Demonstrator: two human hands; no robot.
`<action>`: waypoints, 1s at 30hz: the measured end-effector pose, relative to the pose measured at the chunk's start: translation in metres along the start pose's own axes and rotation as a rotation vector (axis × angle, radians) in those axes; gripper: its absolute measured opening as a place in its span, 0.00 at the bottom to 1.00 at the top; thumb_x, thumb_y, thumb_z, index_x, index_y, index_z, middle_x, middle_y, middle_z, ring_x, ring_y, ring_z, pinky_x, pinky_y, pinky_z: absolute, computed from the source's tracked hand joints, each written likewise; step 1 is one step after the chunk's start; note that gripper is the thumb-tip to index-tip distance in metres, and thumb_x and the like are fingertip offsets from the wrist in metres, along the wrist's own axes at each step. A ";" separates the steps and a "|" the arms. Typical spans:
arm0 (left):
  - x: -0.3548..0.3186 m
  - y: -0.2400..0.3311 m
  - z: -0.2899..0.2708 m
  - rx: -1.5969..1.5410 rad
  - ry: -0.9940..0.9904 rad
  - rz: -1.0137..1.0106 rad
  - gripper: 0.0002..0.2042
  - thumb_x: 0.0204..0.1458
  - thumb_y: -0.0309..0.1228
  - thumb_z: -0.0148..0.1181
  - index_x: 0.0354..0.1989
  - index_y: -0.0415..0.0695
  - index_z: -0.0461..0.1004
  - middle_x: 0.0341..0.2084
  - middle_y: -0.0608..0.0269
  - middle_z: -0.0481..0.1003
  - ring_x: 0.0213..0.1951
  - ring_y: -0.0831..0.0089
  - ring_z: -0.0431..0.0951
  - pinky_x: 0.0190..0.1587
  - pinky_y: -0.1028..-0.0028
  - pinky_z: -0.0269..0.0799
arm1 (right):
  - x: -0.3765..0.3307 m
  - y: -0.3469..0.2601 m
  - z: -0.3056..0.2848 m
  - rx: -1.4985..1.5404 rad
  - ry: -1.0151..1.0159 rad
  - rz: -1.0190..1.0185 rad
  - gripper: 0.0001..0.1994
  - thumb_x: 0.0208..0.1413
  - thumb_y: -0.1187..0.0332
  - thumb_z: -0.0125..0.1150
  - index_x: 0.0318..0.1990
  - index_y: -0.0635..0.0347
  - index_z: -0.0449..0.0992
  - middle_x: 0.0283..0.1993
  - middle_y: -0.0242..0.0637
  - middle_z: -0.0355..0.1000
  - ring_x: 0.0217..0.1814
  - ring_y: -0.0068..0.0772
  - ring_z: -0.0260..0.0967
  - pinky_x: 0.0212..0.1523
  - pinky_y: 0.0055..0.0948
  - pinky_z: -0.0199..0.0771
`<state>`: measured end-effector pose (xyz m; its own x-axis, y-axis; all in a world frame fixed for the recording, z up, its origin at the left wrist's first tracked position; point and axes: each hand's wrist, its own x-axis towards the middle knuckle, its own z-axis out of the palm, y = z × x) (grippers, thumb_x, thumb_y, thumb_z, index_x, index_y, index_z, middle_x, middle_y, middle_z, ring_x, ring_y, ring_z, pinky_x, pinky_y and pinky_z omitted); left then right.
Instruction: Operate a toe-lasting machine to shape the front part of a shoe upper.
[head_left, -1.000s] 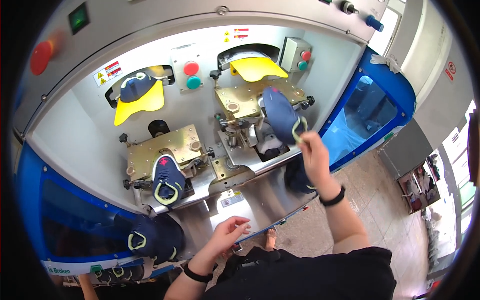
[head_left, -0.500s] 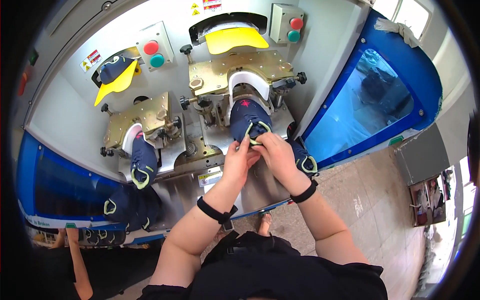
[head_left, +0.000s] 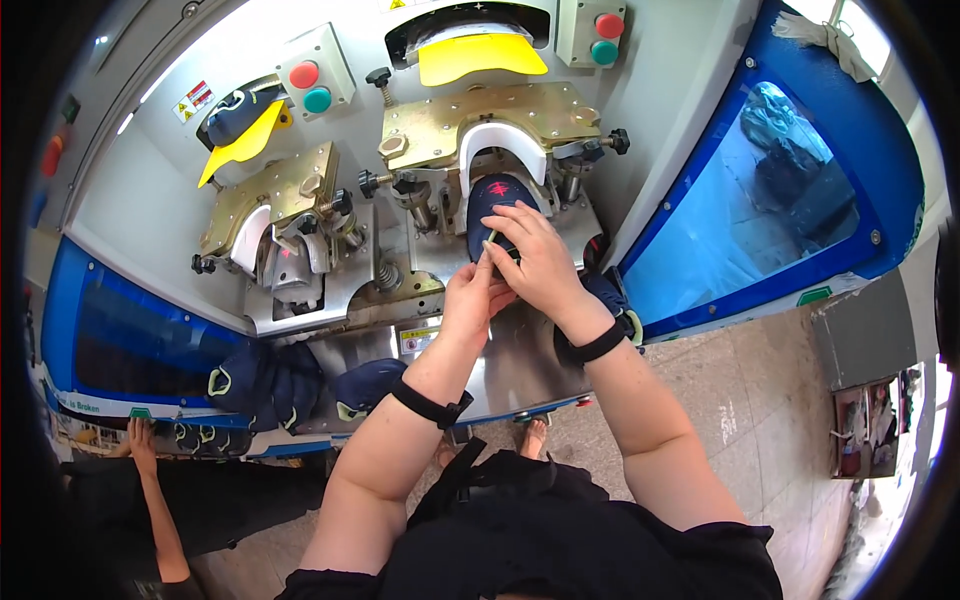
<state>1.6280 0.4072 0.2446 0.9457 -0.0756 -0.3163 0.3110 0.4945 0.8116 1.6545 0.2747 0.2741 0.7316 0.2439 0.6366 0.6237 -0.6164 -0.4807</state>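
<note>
We see right hand fingers curled, gripping pale-green heel edge of navy shoe upper. Left hand fingers pinched shut on same edge, touching right hand at its 7 o'clock. Upper: dark navy, red mark on top, seated under white horseshoe clamp at 12 o'clock. More navy uppers piled at 8 o'clock on surface.

A steel tabletop runs along the front of the machine, its surface shiny and bare toward the right. On its left part lies a heap of dark blue shoe uppers with pale green trim, and one more upper just beside the heap.
</note>
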 end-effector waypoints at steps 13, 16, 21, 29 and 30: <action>-0.001 0.005 0.003 0.093 0.021 -0.037 0.22 0.62 0.47 0.53 0.46 0.36 0.66 0.35 0.54 0.77 0.35 0.68 0.81 0.37 0.72 0.79 | 0.002 -0.004 0.000 0.015 -0.013 0.020 0.13 0.55 0.68 0.56 0.48 0.56 0.75 0.56 0.42 0.71 0.63 0.54 0.62 0.62 0.44 0.64; 0.002 0.001 0.000 0.071 0.016 -0.012 0.22 0.60 0.47 0.56 0.41 0.36 0.66 0.33 0.54 0.77 0.33 0.66 0.81 0.36 0.71 0.79 | 0.001 -0.005 0.000 0.010 -0.002 0.023 0.13 0.55 0.68 0.56 0.48 0.56 0.74 0.56 0.43 0.70 0.63 0.53 0.63 0.62 0.44 0.64; 0.006 0.001 -0.004 0.125 0.004 -0.050 0.23 0.63 0.48 0.52 0.47 0.35 0.66 0.35 0.54 0.77 0.35 0.67 0.81 0.38 0.71 0.78 | 0.002 -0.005 0.002 0.003 0.003 0.025 0.13 0.55 0.67 0.57 0.48 0.57 0.75 0.55 0.42 0.71 0.62 0.53 0.63 0.62 0.44 0.63; 0.005 0.001 -0.005 0.152 0.036 -0.069 0.19 0.64 0.45 0.49 0.45 0.37 0.67 0.35 0.57 0.77 0.35 0.69 0.81 0.38 0.74 0.78 | 0.008 -0.013 -0.002 -0.048 -0.055 0.046 0.14 0.56 0.61 0.59 0.47 0.57 0.75 0.56 0.43 0.71 0.63 0.52 0.62 0.63 0.45 0.61; 0.006 0.000 -0.006 0.152 0.042 -0.065 0.19 0.64 0.45 0.49 0.45 0.37 0.67 0.35 0.57 0.77 0.35 0.69 0.81 0.38 0.74 0.78 | 0.010 -0.014 -0.001 -0.077 -0.053 0.040 0.15 0.56 0.60 0.59 0.46 0.58 0.76 0.58 0.44 0.70 0.64 0.52 0.62 0.63 0.45 0.61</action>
<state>1.6330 0.4120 0.2398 0.9194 -0.0650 -0.3879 0.3848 0.3531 0.8528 1.6529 0.2845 0.2877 0.7701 0.2562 0.5843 0.5725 -0.6816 -0.4556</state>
